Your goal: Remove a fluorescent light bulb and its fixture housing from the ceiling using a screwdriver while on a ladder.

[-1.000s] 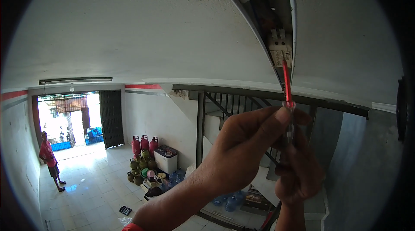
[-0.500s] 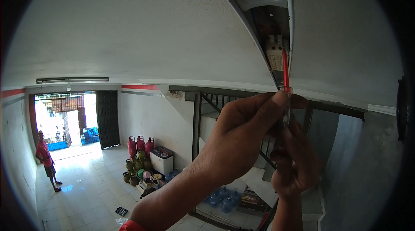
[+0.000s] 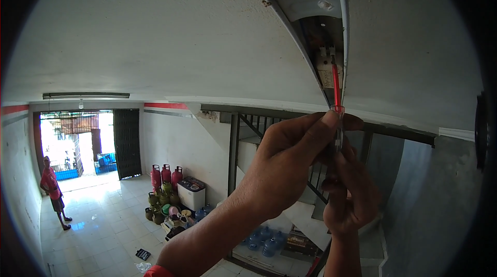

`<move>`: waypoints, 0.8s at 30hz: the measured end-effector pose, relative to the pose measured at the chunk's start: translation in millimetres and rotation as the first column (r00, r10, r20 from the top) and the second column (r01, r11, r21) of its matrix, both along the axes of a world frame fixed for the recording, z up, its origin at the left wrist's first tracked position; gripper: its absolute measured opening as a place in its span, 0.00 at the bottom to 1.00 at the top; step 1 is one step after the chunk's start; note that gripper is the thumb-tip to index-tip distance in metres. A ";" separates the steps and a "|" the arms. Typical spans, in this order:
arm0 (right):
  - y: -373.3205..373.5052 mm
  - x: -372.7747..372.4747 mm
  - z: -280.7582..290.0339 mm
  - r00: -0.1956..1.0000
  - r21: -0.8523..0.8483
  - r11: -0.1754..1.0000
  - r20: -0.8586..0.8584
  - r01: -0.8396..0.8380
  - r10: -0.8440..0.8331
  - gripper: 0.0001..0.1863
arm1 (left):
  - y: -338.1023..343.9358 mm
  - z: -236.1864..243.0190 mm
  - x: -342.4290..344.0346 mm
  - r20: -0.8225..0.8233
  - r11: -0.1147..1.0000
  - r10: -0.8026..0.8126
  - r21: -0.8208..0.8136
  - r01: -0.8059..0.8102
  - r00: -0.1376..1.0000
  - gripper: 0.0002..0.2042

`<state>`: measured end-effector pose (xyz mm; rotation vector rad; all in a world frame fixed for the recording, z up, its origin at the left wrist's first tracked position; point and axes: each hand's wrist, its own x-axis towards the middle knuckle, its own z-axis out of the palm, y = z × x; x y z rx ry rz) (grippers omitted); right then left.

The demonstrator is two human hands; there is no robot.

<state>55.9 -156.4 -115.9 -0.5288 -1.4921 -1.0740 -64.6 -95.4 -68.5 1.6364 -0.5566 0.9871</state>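
Observation:
Both my hands hold a slim screwdriver (image 3: 336,86) upright, with a red-sleeved shaft and a clear handle. My left hand (image 3: 290,160) pinches the top of the handle between thumb and fingers. Lower down, my right hand (image 3: 354,194) grips the handle's bottom end, its fingers partly hidden behind the left hand. The tip reaches the right-hand hole of a pale terminal block (image 3: 326,77); whether it sits in the hole I cannot tell. That block is inside an open metal channel (image 3: 310,3) on the ceiling.
A stair with a railing (image 3: 253,124) rises behind my hands. Red gas cylinders (image 3: 165,174), a washing machine (image 3: 191,194) and blue water jugs (image 3: 269,246) stand below. At the far left, near the open doorway, a person (image 3: 52,186) in red stands on the tiled floor (image 3: 103,230).
The screwdriver tip has shifted slightly left against the terminal block, from beside the right-hand hole to over it. Both hands keep their grip. The whole view has shifted slightly.

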 end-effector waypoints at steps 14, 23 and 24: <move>-3.9 0.5 12.8 0.995 -0.067 0.998 0.095 0.012 -0.005 0.19 | 8.4 5.0 -6.6 -0.010 1.000 -0.020 0.016 0.020 1.000 0.20; 10.7 1.8 4.1 0.996 -0.010 1.000 0.088 0.004 -0.003 0.14 | 16.7 0.3 -4.5 -0.058 0.993 -0.116 0.008 0.117 0.992 0.23; 10.5 3.5 3.9 0.997 -0.008 1.000 0.081 -0.008 0.009 0.13 | 16.2 0.4 -2.0 -0.061 0.996 -0.081 0.038 0.083 0.995 0.23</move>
